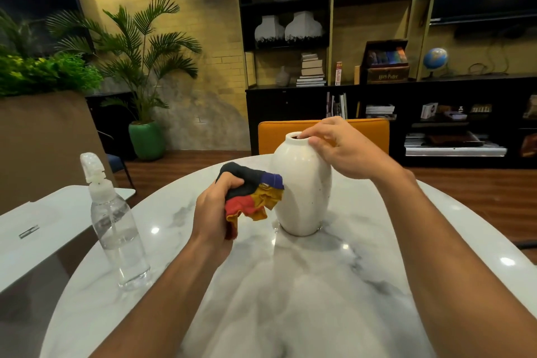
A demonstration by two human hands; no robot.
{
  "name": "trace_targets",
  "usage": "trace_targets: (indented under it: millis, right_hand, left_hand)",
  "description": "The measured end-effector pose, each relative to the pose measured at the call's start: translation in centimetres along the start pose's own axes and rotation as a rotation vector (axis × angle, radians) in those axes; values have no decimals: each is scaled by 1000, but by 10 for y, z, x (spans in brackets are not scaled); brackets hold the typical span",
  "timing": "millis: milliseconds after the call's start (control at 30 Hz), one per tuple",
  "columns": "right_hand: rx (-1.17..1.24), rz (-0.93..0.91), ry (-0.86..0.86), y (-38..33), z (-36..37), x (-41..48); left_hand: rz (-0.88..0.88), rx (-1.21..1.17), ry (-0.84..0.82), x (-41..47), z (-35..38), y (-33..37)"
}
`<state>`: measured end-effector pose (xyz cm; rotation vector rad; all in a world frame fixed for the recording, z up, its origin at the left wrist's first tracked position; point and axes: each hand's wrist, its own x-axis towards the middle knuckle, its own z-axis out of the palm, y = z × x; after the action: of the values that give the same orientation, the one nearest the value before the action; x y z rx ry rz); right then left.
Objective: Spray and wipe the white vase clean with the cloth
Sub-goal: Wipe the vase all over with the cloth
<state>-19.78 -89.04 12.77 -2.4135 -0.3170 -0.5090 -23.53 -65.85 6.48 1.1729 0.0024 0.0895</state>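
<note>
Centre frame, the right hand (345,148) pinches the vase (302,183) rim; the left hand (215,209) presses a bunched cloth (252,192) against its side.

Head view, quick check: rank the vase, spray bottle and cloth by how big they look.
1-2. Unsure: spray bottle and white vase; bottle looks taller but stands nearer the camera, vase looks wider.
3. Smallest: cloth, bunched in the left hand.

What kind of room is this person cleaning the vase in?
Likely a lounge or office meeting room: a round marble table, dark shelves holding stacked books and a globe, and a potted palm.
</note>
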Motion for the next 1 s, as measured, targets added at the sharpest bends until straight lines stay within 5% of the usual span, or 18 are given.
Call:
trace_targets:
  millis: [667,1000]
  right_hand:
    - [-167,57,307,-25,29,2]
    - [4,4,38,-1,9,2]
  left_hand:
    - [-132,131,-3,5,1,-3]
    - [49,97,-82,6,-1,0]
